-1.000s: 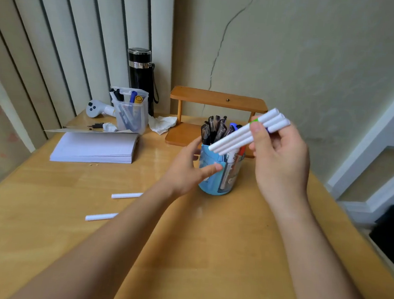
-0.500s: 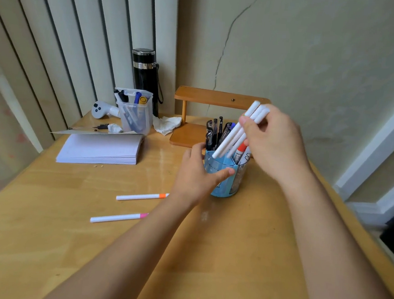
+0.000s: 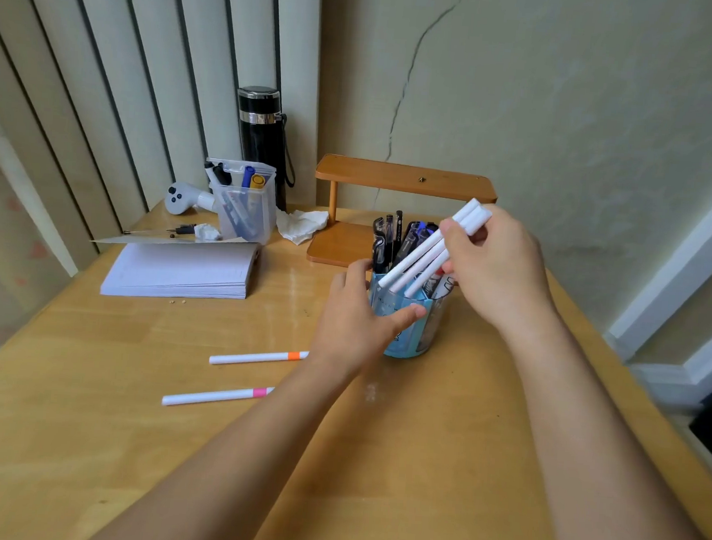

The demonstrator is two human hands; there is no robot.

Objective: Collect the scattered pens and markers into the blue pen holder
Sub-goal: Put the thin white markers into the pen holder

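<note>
The right hand is clenched around a bundle of three white markers, tilted so their lower ends sit at the mouth of the blue pen holder — a slant that looks chosen to slide them in beside the dark pens already standing there. The left hand wraps the holder's near side, fingers curled on its wall, a steadying grip, most likely to keep the holder from tipping or skidding on the surface as the bundle goes in. Two markers remain loose on the surface to the left, well apart from the holder: one with an orange band, one with a pink band. Their far ends pass behind the left forearm, so the tips cannot be made out. The left hand covers much of the holder's front, and whether the bundle's ends have entered the holder or only rest at the rim is hard to tell. The colour bands on the held markers are hidden by the right hand.
</note>
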